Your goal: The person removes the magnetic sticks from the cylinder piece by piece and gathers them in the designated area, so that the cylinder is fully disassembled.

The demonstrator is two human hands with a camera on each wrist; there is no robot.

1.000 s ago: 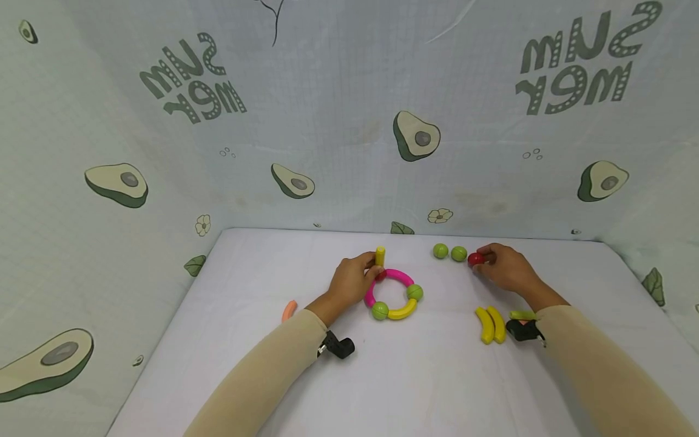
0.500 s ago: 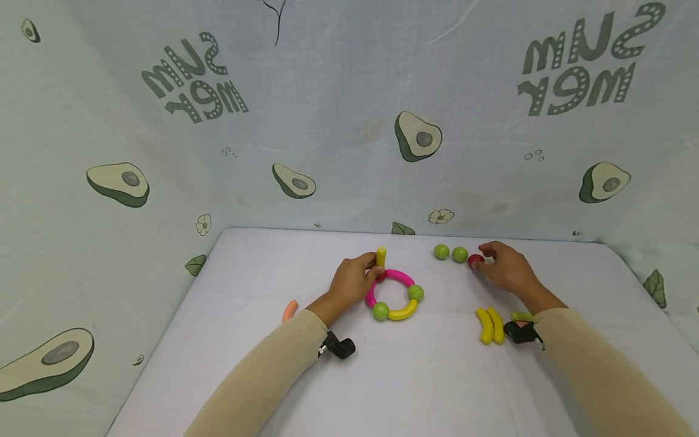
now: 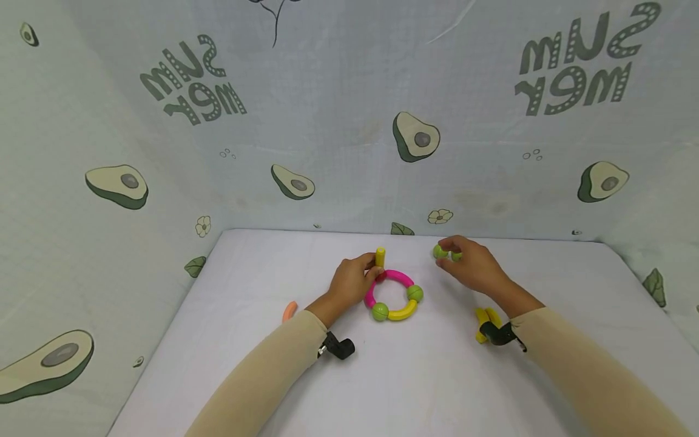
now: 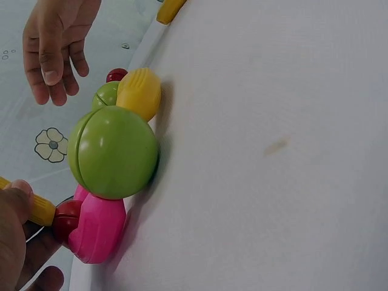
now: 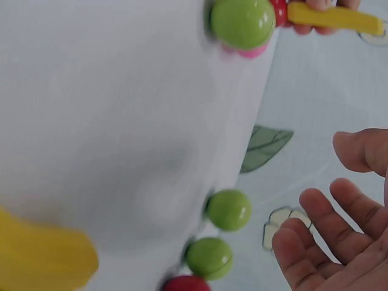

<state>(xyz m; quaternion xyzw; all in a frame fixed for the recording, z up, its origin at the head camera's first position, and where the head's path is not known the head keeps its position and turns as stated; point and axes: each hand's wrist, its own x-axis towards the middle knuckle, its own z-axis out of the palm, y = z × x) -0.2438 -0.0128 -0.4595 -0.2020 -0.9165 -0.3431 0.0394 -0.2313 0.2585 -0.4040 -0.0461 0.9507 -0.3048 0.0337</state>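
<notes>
So right now the left hand (image 3: pixel 349 280) has a yellow stick (image 3: pixel 380 257) pinched upright on top of the red ball (image 4: pixel 64 222) that sits in the pink-and-yellow ring (image 3: pixel 401 277), flat on the worktop (image 3: pixel 415 370). The right hand (image 3: pixel 472 264) is holding nothing, thumb and fingers spread apart, near two loose green balls (image 5: pixel 229 210) toward the back; the right wrist view shows clear space between fingers and balls, with a loose red ball (image 5: pixel 187 284) next in line. My guess is the step is picking up a ball for that stick. If so, I'd come straight down and pinch it across its widest part, because a sideways poke would probably roll it into its neighbour. Watch the right wrist camera (image 3: pixel 497 334) too, since from the head view it overlaps the loose yellow pieces (image 3: pixel 481 316) and could snag them if it dips. On the left, a low, light pinch near the joint should steady the stick without twisting the ring, leaving its top free. I can't tell how firmly it's seated, so don't let go early.
</notes>
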